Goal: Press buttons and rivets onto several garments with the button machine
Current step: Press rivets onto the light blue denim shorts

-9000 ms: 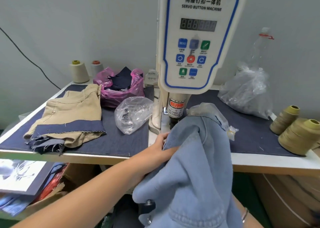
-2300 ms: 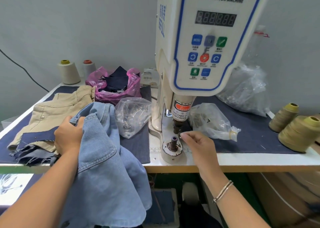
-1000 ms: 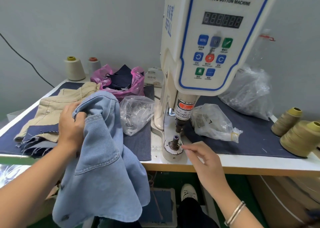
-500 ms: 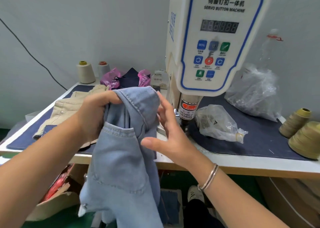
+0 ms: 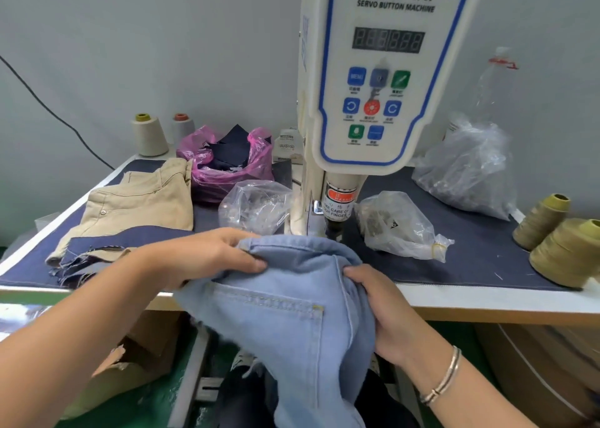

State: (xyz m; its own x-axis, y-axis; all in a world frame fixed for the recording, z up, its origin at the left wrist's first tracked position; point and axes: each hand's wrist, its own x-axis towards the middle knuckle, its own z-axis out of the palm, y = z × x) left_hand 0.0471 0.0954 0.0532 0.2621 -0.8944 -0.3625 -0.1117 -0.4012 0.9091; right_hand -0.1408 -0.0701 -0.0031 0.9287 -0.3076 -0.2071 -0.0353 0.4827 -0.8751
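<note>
A light blue denim garment (image 5: 292,314) drapes over the table's front edge, its upper hem lying under the white servo button machine (image 5: 373,86). My left hand (image 5: 211,255) grips the hem on the left, thumb on top of the fabric. My right hand (image 5: 380,304) grips a fold on the garment's right side. The cloth hides the machine's lower die. The press head (image 5: 336,213) stands just above the hem. Two clear bags of metal buttons or rivets lie beside the machine: one on the left (image 5: 256,206), one on the right (image 5: 396,226).
Folded khaki trousers (image 5: 139,206) and dark denim scraps lie at the table's left. A pink bag of dark cloth (image 5: 227,164) sits behind them. Thread cones stand at the back left (image 5: 149,133) and right edge (image 5: 565,252). A large clear bag (image 5: 467,167) is at the back right.
Both hands have lowered the denim garment from mid-air onto the machine's base, covering the lower die. My right hand went from open beside the cloth to gripping its right fold.
</note>
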